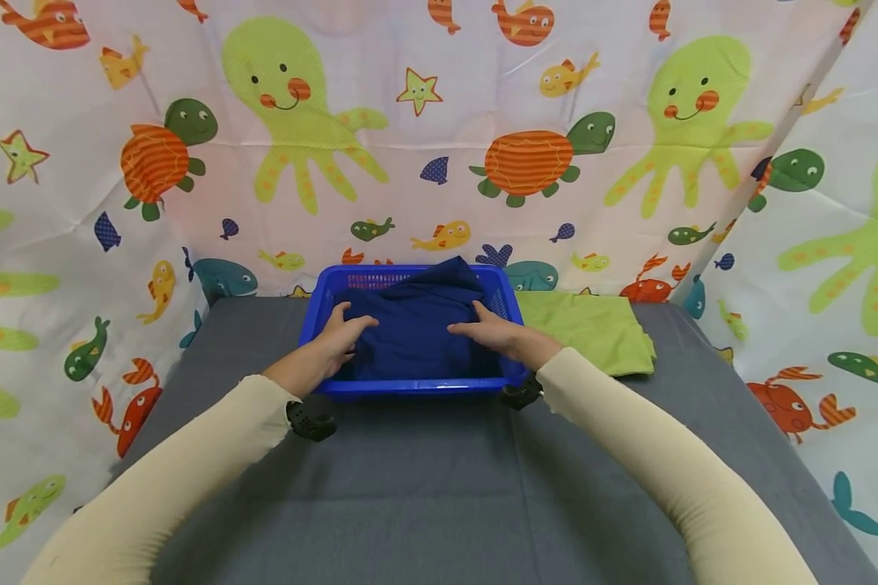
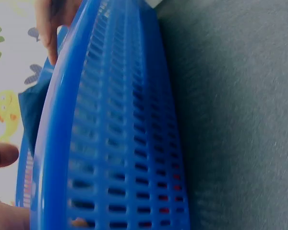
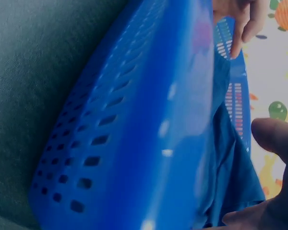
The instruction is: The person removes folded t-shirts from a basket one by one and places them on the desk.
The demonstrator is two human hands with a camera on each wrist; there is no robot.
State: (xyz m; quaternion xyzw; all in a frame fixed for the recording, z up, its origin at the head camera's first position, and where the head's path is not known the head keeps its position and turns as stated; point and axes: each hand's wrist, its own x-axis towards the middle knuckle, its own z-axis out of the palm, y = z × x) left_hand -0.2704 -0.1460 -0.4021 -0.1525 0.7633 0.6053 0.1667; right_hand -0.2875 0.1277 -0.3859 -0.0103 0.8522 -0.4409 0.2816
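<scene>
Left hand (image 1: 339,339) and right hand (image 1: 499,334) flat, fingers relaxed, on the navy cloth (image 1: 413,329) inside the blue basket (image 1: 410,387), far centre. Best pressed evenly, tucking the far raised fold below the rim. Green cloth (image 1: 593,329) right.

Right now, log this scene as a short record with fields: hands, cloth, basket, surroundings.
left hand: left hand rests on the navy cloth's left side, fingers loosely bent
right hand: right hand lies on its right side, fingers extended
cloth: navy cloth folded, inside the basket, one corner poking over the far rim
basket: blue basket on the grey table
beside: green cloth folded, right of the basket
backdrop: sea-animal curtain
</scene>
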